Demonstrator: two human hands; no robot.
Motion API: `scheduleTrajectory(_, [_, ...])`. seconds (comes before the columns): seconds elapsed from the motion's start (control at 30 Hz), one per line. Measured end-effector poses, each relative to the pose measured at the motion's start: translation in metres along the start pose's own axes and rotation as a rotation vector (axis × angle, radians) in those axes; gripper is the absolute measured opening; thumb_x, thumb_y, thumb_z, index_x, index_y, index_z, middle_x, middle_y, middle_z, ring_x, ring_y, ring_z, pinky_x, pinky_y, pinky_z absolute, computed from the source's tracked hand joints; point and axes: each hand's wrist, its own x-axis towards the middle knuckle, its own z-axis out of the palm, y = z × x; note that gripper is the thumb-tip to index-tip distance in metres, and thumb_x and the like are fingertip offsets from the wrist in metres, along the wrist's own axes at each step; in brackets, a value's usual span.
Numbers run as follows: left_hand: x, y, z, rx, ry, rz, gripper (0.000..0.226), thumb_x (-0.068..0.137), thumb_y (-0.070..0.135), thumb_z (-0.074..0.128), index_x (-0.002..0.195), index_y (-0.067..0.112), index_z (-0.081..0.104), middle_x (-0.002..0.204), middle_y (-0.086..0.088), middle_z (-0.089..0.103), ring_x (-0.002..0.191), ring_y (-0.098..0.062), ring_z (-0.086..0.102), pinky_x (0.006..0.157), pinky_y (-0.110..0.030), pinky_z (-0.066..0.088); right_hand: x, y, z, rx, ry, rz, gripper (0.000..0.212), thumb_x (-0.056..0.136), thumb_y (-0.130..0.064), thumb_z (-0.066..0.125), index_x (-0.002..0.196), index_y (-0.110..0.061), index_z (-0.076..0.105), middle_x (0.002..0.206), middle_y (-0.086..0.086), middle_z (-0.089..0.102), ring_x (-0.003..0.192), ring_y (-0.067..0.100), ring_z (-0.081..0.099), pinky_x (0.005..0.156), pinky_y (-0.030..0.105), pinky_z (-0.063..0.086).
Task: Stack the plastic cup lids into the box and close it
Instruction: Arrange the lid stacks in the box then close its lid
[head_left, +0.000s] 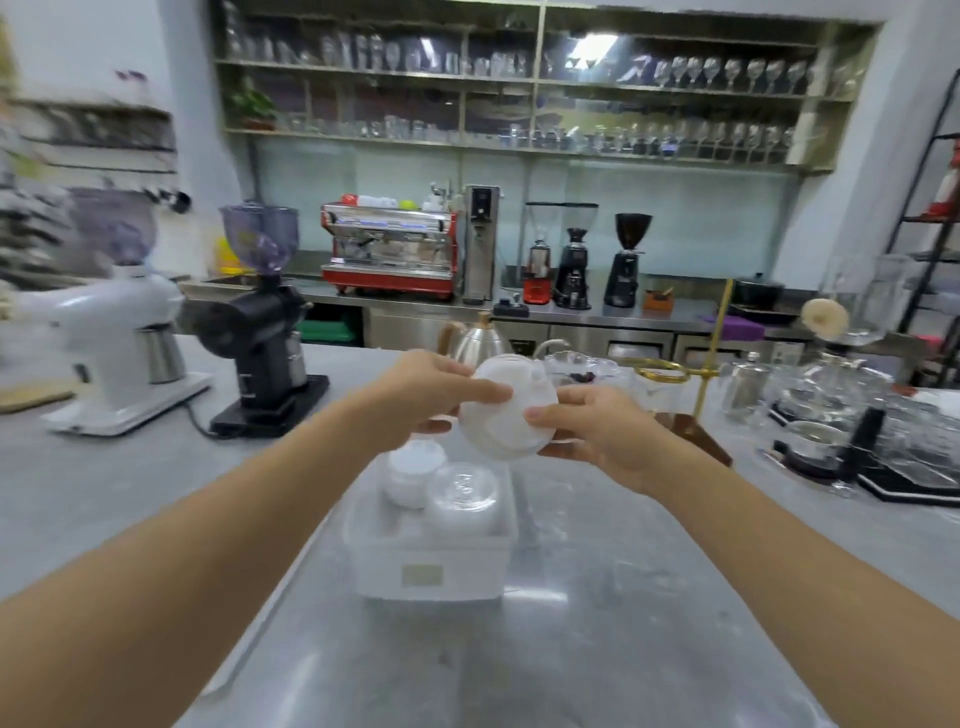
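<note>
A café bar seen across a grey polished counter (597, 597): a white electric grinder (111, 332) and a black grinder with a tinted hopper (265, 332) stand at its left, a brass pour-over stand (691, 374) and clear glassware (857, 395) at its right. Behind, a stainless-steel back counter (597, 312) carries a red espresso machine (389, 249) and three dark coffee grinders (582, 260). Wooden wall shelves (519, 78) lined with glasses run overhead between pale walls (83, 52), ceiling light reflecting in them
</note>
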Motion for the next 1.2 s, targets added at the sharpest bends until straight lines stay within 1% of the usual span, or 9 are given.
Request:
scheduleTrajectory(0.23, [-0.01,-0.027,-0.067,0.069,0.06,-0.019,0.04,0.063,0.025,0.091,0.098,0.01,0.079,0.097,-0.006,0.079,0.091,-0.021,0.075,0.085,-0.038,0.06,0.032,0.002,0.063,-0.049,-0.139,-0.023,0.028,0.084,-0.015,0.076,0.108,-0.003,0.07,0.108,0.012,0.075,0.102,0.025,0.072,0.093,0.039,0.057])
scheduleTrajectory(0.37, [-0.016,-0.039,-0.08,0.082,0.068,-0.058,0.034,0.071,0.024,0.086,0.1,0.009,0.076,0.094,-0.006,0.079,0.085,-0.019,0.076,0.075,-0.032,0.061,0.036,0.006,0.079,-0.141,-0.167,-0.034,0.03,0.086,-0.022,0.074,0.11,-0.005,0.07,0.109,0.013,0.075,0.105,0.027,0.07,0.092,0.036,0.058])
scheduleTrajectory(0.57, [-0.013,-0.053,-0.08,0.148,0.113,-0.062,0.035,0.069,0.032,0.086,0.093,0.008,0.077,0.09,-0.01,0.079,0.084,-0.023,0.076,0.08,-0.037,0.062,0.043,0.022,0.076,-0.293,-0.164,-0.061,0.04,0.09,-0.043,0.064,0.117,-0.013,0.069,0.113,0.006,0.072,0.108,0.022,0.067,0.098,0.037,0.053])
scheduleTrajectory(0.67, [-0.011,-0.053,-0.078,0.231,0.139,-0.04,0.037,0.067,0.037,0.084,0.089,0.007,0.077,0.088,-0.011,0.078,0.082,-0.023,0.076,0.079,-0.038,0.062,0.047,0.029,0.066,-0.331,-0.074,-0.067,0.035,0.096,-0.037,0.058,0.122,-0.014,0.067,0.121,0.005,0.069,0.11,0.02,0.066,0.102,0.038,0.049])
scheduleTrajectory(0.77, [-0.009,-0.05,-0.077,0.334,0.109,-0.024,0.041,0.067,0.039,0.082,0.09,0.006,0.077,0.09,-0.012,0.078,0.082,-0.022,0.075,0.077,-0.036,0.062,0.047,0.043,0.061,-0.675,-0.07,-0.124,0.04,0.094,-0.026,0.062,0.133,-0.016,0.059,0.13,0.0,0.064,0.116,0.015,0.06,0.103,0.031,0.045])
scheduleTrajectory(0.83, [-0.008,-0.046,-0.075,0.439,0.074,-0.008,0.048,0.067,0.042,0.081,0.095,0.003,0.076,0.095,-0.014,0.077,0.087,-0.024,0.074,0.078,-0.036,0.062,0.045,0.051,0.066,-0.887,-0.14,-0.171,0.044,0.088,-0.031,0.066,0.131,-0.022,0.06,0.132,-0.005,0.062,0.121,0.013,0.056,0.101,0.029,0.044])
scheduleTrajectory(0.93, [-0.007,-0.04,-0.07,0.562,0.056,0.025,0.048,0.068,0.043,0.081,0.102,0.011,0.075,0.097,-0.01,0.074,0.088,-0.023,0.07,0.076,-0.035,0.061,0.044,0.057,0.076,-0.962,-0.204,-0.186,0.052,0.081,-0.039,0.073,0.129,-0.025,0.059,0.131,-0.007,0.057,0.12,0.015,0.053,0.098,0.028,0.043])
scheduleTrajectory(1.07, [-0.004,-0.035,-0.065,0.655,0.05,0.055,0.048,0.07,0.042,0.082,0.111,0.022,0.069,0.099,0.003,0.065,0.086,-0.014,0.063,0.072,-0.029,0.056,0.051,0.058,0.087,-1.085,-0.161,-0.216,0.062,0.07,-0.051,0.078,0.127,-0.034,0.059,0.125,-0.002,0.053,0.112,0.023,0.055,0.093,0.042,0.05])
scheduleTrajectory(1.2, [0.0,-0.036,-0.06,0.751,-0.037,0.019,0.05,0.076,0.042,0.079,0.119,0.019,0.067,0.112,0.0,0.066,0.095,-0.02,0.063,0.082,-0.034,0.056,0.056,0.06,0.089,-1.16,-0.119,-0.205,0.062,0.069,-0.049,0.081,0.124,-0.029,0.06,0.115,0.003,0.05,0.101,0.023,0.052,0.085,0.034,0.046])
